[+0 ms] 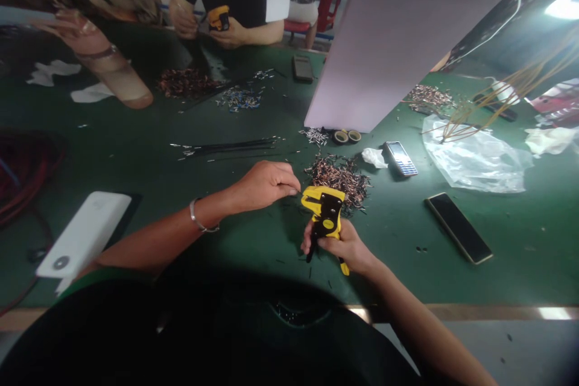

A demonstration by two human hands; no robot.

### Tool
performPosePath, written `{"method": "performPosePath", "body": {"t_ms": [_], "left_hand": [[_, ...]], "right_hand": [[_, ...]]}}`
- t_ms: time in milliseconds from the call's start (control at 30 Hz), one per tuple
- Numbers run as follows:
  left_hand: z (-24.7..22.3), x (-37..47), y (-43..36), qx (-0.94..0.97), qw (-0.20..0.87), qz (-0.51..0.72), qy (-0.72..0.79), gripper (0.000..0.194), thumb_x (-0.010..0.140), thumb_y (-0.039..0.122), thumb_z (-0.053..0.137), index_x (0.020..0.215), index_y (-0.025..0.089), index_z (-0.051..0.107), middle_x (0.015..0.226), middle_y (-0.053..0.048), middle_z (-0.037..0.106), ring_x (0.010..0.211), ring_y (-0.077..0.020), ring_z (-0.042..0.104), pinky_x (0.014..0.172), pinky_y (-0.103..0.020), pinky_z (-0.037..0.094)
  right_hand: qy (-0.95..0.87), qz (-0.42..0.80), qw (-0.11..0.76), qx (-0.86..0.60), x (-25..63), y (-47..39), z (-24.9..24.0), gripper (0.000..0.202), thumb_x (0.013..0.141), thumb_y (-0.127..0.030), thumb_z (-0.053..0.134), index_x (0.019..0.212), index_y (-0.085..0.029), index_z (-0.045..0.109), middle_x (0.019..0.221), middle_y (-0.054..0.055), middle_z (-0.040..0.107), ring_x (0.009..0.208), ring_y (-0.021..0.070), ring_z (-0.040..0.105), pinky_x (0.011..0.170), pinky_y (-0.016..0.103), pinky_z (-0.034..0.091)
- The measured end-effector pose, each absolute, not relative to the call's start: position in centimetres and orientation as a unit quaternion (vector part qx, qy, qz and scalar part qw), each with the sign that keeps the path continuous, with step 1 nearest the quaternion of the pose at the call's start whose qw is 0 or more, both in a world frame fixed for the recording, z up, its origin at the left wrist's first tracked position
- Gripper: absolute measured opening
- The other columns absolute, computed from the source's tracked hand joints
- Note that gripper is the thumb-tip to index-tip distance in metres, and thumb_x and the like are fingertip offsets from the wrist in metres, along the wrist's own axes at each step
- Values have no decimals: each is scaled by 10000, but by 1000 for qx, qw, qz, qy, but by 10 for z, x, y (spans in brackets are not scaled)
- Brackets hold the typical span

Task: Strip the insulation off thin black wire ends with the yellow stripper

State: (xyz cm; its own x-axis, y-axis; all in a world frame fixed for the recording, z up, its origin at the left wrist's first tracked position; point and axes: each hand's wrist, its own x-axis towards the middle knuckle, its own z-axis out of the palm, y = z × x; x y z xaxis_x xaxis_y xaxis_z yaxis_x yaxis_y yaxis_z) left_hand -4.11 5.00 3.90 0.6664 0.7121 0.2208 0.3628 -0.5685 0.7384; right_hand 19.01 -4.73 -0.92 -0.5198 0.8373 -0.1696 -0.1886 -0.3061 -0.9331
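Observation:
My right hand is wrapped round the handles of a yellow and black wire stripper, its jaws pointing up and left. Just left of those jaws, my left hand has its fingers pinched together; what they hold, if anything, is too small to make out. Behind the tool lies a pile of dark and copper-coloured wire bits. A bundle of black wires with light ends rests on the green table beyond my left hand.
On the right are a keypad phone, a plastic bag and a dark phone. A white power bank lies left. A pale panel stands ahead. Across the table, a person's hand holds another yellow tool.

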Motion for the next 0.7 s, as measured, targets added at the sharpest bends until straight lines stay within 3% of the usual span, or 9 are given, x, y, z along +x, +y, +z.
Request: {"method": "performPosePath", "body": {"t_ms": [700], "left_hand": [[36, -39, 50, 847, 358, 241, 309, 166, 853, 165, 601, 823, 196, 761, 795, -33, 705, 698, -129, 631, 675, -263, 474]], "right_hand": [[-468, 687, 346, -435, 189, -54, -11, 317, 753, -430, 814, 811, -178, 631, 595, 9, 672, 537, 165, 625, 573, 327, 524]]}}
